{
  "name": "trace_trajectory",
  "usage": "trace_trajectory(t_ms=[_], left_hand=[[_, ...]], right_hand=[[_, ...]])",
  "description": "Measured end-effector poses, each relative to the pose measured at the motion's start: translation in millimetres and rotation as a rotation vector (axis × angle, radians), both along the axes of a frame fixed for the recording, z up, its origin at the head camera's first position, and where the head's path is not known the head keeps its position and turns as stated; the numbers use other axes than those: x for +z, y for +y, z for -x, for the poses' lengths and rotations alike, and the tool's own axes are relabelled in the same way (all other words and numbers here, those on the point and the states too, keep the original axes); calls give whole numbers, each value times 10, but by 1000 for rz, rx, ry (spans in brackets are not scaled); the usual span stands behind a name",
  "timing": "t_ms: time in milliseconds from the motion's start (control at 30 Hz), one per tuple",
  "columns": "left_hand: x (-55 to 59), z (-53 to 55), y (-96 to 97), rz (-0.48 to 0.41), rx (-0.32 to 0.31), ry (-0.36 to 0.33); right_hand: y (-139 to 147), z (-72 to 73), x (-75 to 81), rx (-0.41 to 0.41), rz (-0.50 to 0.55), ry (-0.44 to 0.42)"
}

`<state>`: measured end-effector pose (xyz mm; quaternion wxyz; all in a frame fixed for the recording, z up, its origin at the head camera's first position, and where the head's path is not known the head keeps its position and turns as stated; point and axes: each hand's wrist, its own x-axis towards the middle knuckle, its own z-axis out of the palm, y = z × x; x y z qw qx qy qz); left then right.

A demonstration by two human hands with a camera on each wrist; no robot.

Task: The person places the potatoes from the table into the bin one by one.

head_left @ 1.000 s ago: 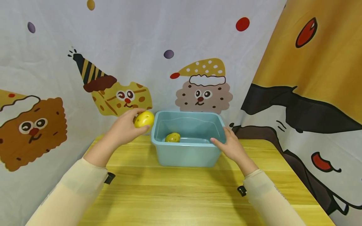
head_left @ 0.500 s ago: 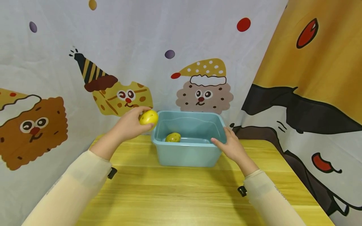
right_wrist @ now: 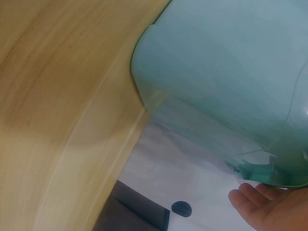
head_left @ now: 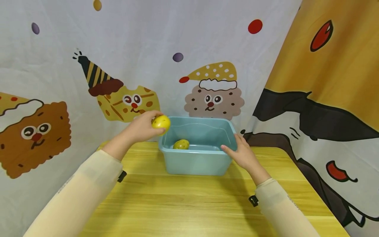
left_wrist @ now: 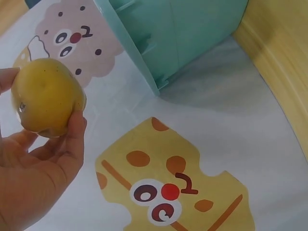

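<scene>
My left hand (head_left: 145, 126) holds a smooth yellow potato (head_left: 161, 123) between thumb and fingers, at the upper left rim of a light blue plastic bin (head_left: 195, 163). In the left wrist view the potato (left_wrist: 48, 96) shows small dark pits, with fingers under and beside it. A second, greener-looking potato (head_left: 181, 144) lies inside the bin at its left. My right hand (head_left: 243, 154) holds the bin's right front corner, thumb over the rim and fingers along the outer side. The right wrist view shows its fingers (right_wrist: 255, 197) just below the rim; the thumb is hidden there.
The bin stands near the back of a wood-grain table (head_left: 189, 204). Right behind it hangs a white cloth (head_left: 142, 39) printed with cartoon snacks. A yellow and grey patterned cloth (head_left: 331, 82) hangs to the right.
My left hand has moved right with the potato, from outside the bin to its left rim. The right hand and bin have stayed in place.
</scene>
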<state>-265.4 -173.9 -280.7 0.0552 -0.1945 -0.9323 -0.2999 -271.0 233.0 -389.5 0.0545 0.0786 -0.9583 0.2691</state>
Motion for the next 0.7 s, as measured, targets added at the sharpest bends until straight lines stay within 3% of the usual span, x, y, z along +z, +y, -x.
trace_trajectory(t_ms=[367,700], left_hand=[[82,95,4,55,-67,-56],[71,203,73,63,-88,-110]], right_hand=[[2,7,-12,-1,-4,7],[-3,8,-10,0,-6,1]])
